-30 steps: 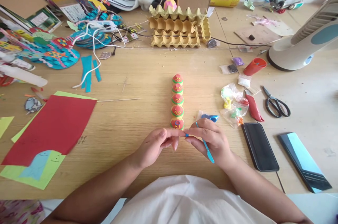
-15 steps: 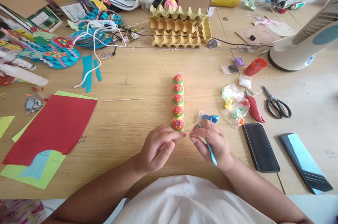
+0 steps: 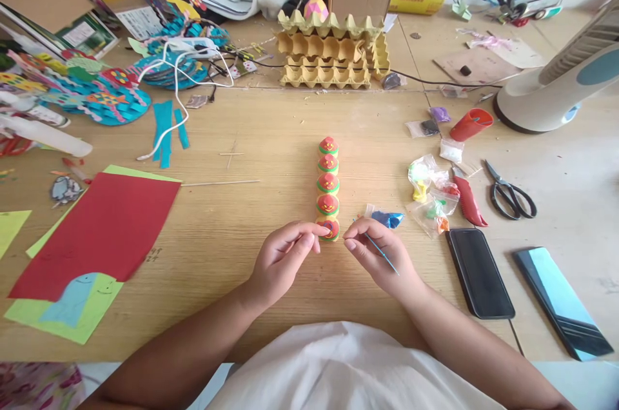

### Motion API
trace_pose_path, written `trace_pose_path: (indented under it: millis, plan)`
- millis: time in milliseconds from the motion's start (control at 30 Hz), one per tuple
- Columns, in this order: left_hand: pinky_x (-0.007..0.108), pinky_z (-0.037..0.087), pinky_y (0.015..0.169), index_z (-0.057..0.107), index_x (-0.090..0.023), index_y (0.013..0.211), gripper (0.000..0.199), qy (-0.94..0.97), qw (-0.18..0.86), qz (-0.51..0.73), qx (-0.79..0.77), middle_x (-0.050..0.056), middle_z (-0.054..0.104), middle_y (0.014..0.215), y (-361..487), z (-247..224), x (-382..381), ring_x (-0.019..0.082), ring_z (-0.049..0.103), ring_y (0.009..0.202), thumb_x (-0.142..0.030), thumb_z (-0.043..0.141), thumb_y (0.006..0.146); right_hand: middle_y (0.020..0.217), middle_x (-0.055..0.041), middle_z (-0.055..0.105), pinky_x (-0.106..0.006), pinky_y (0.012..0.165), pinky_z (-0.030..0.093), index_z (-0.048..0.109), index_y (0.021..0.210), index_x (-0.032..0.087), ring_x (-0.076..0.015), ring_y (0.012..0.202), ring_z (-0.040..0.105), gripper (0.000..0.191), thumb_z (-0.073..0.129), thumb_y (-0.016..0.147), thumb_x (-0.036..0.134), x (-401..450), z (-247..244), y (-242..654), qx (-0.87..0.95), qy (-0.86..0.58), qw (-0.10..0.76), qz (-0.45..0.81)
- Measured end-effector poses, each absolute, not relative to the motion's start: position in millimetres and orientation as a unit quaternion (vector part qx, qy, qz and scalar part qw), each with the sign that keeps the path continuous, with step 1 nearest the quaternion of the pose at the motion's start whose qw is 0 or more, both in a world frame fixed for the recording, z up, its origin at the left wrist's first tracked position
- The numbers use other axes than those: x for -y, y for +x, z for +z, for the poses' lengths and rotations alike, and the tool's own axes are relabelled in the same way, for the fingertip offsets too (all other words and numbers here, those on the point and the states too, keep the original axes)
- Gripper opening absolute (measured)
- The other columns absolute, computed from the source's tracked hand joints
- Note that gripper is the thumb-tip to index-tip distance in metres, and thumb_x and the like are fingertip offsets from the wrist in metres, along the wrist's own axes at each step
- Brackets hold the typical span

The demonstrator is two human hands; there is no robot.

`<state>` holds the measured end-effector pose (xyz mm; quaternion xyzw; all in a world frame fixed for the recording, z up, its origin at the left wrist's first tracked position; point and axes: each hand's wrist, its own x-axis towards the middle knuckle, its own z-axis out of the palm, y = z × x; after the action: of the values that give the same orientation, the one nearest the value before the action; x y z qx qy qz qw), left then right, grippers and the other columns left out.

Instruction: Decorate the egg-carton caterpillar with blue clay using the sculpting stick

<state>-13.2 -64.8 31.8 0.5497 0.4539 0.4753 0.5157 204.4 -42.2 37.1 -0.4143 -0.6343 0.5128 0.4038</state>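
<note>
A row of several egg-carton cups (image 3: 328, 184) with red clay tops, green rims and small yellow faces runs down the middle of the table. My left hand (image 3: 283, 258) is at the nearest cup (image 3: 333, 230); its index finger reaches over the red top and partly covers a blue ring there. I cannot tell if the fingertip presses on it. The left thumb lies by the curled fingers, with nothing visible held. Just right of that cup, my right hand (image 3: 380, 255) has a thin blue clay tool (image 3: 385, 256) tucked between its fingers. Its thumb and index tips are pinched.
A bag of blue clay (image 3: 388, 219) lies beyond my right hand. Further right are clay bags (image 3: 435, 194), a red-handled cutter (image 3: 468, 200), scissors (image 3: 510, 194) and a phone (image 3: 480, 273). Red paper (image 3: 99, 233) lies left; egg cartons (image 3: 324, 75) and a fan (image 3: 536, 97) stand behind.
My left index finger has moved onto the nearest cup's top, covering part of the blue ring. My right hand has turned slightly, and the blue tool now shows edge-on, thinner.
</note>
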Motion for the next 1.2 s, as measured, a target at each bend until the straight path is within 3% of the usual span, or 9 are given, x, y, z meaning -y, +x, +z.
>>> trace_pose_path:
  millis: [167, 300, 500, 900, 1067, 1200]
  plan:
    - [0.027, 0.052, 0.074, 0.076, -0.02, 0.111, 0.023, 0.579, 0.495, 0.474, -0.44, 0.004, 0.07, 0.083, -12, 35, 64, 0.015, 0.064, 0.079, -0.034, 0.059, 0.103, 0.072, 0.0001, 0.059, -0.029, 0.064, 0.044, 0.062, 0.079, 0.021, -0.0141, 0.066, 0.053, 0.03, 0.065, 0.1, 0.042, 43, 35, 204, 0.644, -0.408, 0.407, 0.504]
    - [0.025, 0.052, 0.069, 0.074, -0.02, 0.118, 0.023, 0.66, 0.442, 0.453, -0.405, 0.004, 0.07, 0.086, -10, 39, 66, 0.014, 0.063, 0.075, -0.025, 0.057, 0.103, 0.071, -0.0004, 0.06, -0.028, 0.062, 0.045, 0.063, 0.078, 0.02, -0.0141, 0.065, 0.053, 0.032, 0.064, 0.1, 0.043, 45, 38, 203, 0.649, -0.396, 0.415, 0.5]
    - [0.028, 0.054, 0.08, 0.07, -0.023, 0.13, 0.034, 0.75, 0.354, 0.433, -0.352, 0.005, 0.076, 0.093, -5, 43, 64, 0.015, 0.068, 0.082, -0.015, 0.057, 0.099, 0.068, 0.0, 0.06, -0.026, 0.061, 0.045, 0.064, 0.076, 0.02, -0.013, 0.063, 0.055, 0.034, 0.064, 0.101, 0.042, 48, 40, 200, 0.658, -0.379, 0.433, 0.486]
    - [0.026, 0.054, 0.074, 0.067, -0.026, 0.137, 0.041, 0.731, 0.405, 0.44, -0.329, 0.002, 0.073, 0.086, -2, 44, 65, 0.014, 0.066, 0.075, -0.015, 0.057, 0.099, 0.062, 0.0017, 0.052, -0.028, 0.056, 0.039, 0.056, 0.068, 0.021, -0.013, 0.058, 0.048, 0.044, 0.062, 0.1, 0.05, 48, 36, 198, 0.669, -0.409, 0.438, 0.439]
    - [0.028, 0.055, 0.085, 0.061, -0.027, 0.144, 0.049, 0.767, 0.344, 0.427, -0.332, 0.004, 0.077, 0.101, -4, 39, 63, 0.015, 0.071, 0.088, -0.012, 0.058, 0.098, 0.07, -0.001, 0.06, -0.028, 0.064, 0.045, 0.059, 0.075, 0.021, -0.0145, 0.067, 0.056, 0.04, 0.052, 0.107, 0.044, 50, 38, 198, 0.647, -0.41, 0.418, 0.488]
    - [0.032, 0.056, 0.089, 0.056, -0.026, 0.148, 0.054, 0.795, 0.29, 0.42, -0.328, 0.006, 0.079, 0.105, -5, 36, 62, 0.018, 0.072, 0.094, -0.011, 0.059, 0.096, 0.068, 0.0002, 0.058, -0.026, 0.062, 0.044, 0.06, 0.075, 0.02, -0.0136, 0.064, 0.053, 0.037, 0.056, 0.105, 0.043, 50, 39, 197, 0.64, -0.414, 0.415, 0.497]
